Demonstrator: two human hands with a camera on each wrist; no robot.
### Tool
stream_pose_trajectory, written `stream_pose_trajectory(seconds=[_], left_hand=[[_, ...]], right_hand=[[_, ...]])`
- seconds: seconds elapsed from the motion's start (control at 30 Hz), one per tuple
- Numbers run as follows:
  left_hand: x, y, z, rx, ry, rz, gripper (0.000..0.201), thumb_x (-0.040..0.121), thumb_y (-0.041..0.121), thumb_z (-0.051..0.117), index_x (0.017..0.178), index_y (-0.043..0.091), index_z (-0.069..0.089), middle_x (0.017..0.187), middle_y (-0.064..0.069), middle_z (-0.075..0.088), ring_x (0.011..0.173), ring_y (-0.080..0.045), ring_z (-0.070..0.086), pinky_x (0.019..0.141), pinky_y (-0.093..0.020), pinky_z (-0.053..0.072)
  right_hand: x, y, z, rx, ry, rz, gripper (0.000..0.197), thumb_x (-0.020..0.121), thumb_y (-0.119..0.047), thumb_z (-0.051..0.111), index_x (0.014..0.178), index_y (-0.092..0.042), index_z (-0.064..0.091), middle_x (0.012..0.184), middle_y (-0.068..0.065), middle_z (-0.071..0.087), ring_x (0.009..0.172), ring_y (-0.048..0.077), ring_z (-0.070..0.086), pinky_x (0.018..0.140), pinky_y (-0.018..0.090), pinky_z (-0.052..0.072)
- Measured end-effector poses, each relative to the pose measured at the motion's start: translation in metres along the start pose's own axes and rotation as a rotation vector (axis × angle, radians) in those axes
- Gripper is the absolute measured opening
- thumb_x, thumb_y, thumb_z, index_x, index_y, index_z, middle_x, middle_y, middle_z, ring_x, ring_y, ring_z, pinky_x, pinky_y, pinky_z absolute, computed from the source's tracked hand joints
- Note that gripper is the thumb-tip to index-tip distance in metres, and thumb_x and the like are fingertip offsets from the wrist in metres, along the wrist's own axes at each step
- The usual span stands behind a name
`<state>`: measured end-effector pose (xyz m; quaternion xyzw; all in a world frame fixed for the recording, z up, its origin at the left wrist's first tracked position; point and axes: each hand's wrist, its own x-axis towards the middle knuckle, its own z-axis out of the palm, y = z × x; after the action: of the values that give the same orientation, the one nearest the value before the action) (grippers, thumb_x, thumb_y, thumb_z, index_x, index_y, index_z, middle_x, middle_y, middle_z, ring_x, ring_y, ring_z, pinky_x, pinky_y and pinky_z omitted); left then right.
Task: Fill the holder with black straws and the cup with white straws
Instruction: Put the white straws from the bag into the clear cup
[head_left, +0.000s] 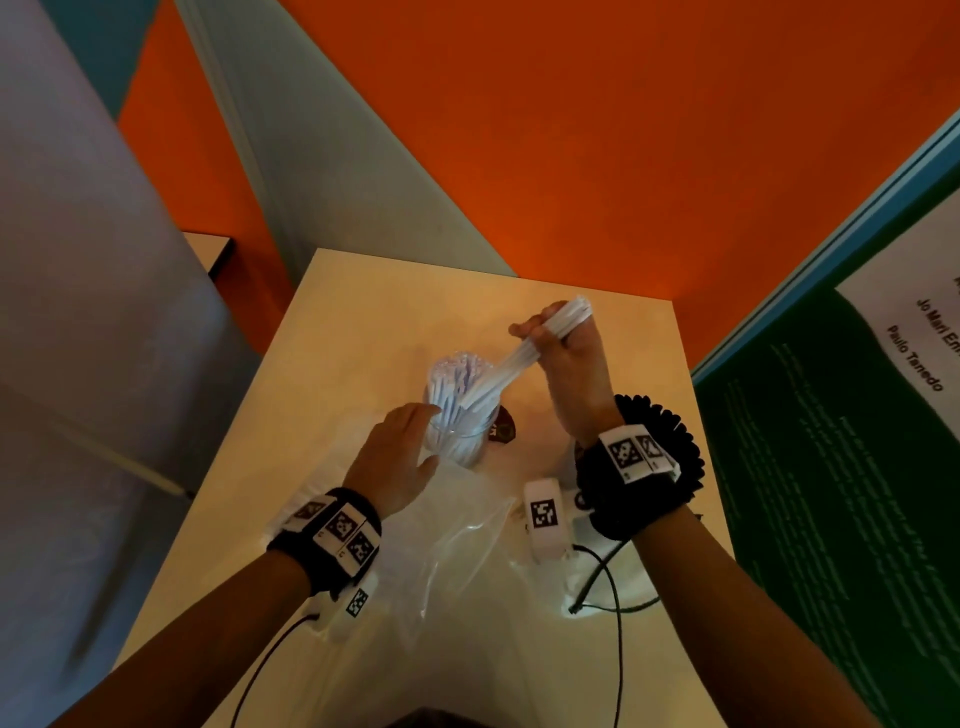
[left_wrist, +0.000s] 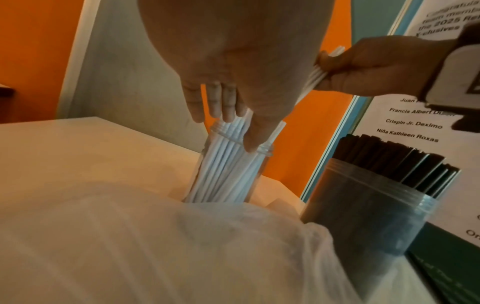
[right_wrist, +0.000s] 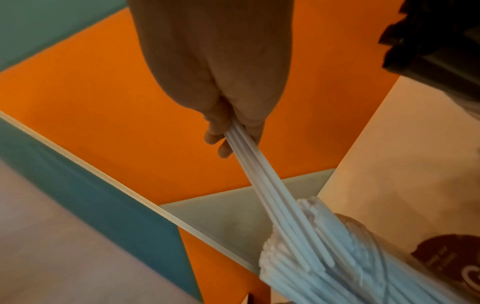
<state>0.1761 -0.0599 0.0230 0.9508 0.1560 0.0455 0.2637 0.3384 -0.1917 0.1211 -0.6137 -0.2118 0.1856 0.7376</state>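
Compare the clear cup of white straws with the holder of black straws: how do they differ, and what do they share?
The cup is narrow and clear; the holder is wider and dark-tinted. The cup holds white straws, the holder black straws. The left hand touches the cup's straws and the right hand feeds in more; the holder stands untouched. Both stand upright, well filled.

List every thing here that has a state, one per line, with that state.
clear cup: upright, packed with white straws
bundle of white straws: tilted, lower ends entering the cup
right hand: grips the bundle
left hand: open, fingers at the cup's rim
holder: upright, full of black straws
plastic bag: lying flat on the table
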Motion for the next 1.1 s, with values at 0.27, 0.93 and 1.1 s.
stream_pose_trajectory(seconds=[0.27, 0.93, 1.1], left_hand=[[-0.001, -0.006, 0.002, 0.167, -0.021, 0.103, 0.06, 0.082, 0.013, 0.068, 0.137, 0.007, 0.046, 0.144, -0.011, 0.042, 0.134, -0.029, 0.039, 0.103, -0.039, 0.038], [-0.019, -0.001, 0.002, 0.135, 0.064, 0.143, 0.044, 0.079, 0.024, 0.071, 0.115, 0.004, 0.054, 0.119, -0.013, 0.051, 0.105, -0.033, 0.05, 0.082, -0.042, 0.046], [-0.035, 0.003, 0.019, 0.21, -0.111, 0.207, 0.041, 0.082, 0.054, 0.059, 0.088, 0.014, 0.053, 0.088, 0.0, 0.051, 0.081, -0.022, 0.048, 0.071, -0.031, 0.034]], right_hand=[[-0.001, 0.047, 0.005, -0.556, -0.053, 0.149, 0.016, 0.088, -0.006, 0.061, 0.1, -0.011, 0.053, 0.094, 0.002, 0.058, 0.09, 0.018, 0.056, 0.077, 0.029, 0.042], [-0.053, 0.067, 0.005, -0.853, -0.215, -0.324, 0.032, 0.087, 0.005, 0.047, 0.113, -0.005, 0.061, 0.125, 0.011, 0.057, 0.124, 0.022, 0.049, 0.103, 0.038, 0.042], [-0.087, 0.057, -0.005, -1.041, -0.704, 0.141, 0.027, 0.083, 0.001, 0.046, 0.074, -0.016, 0.064, 0.083, -0.003, 0.063, 0.079, 0.015, 0.058, 0.078, 0.033, 0.049]])
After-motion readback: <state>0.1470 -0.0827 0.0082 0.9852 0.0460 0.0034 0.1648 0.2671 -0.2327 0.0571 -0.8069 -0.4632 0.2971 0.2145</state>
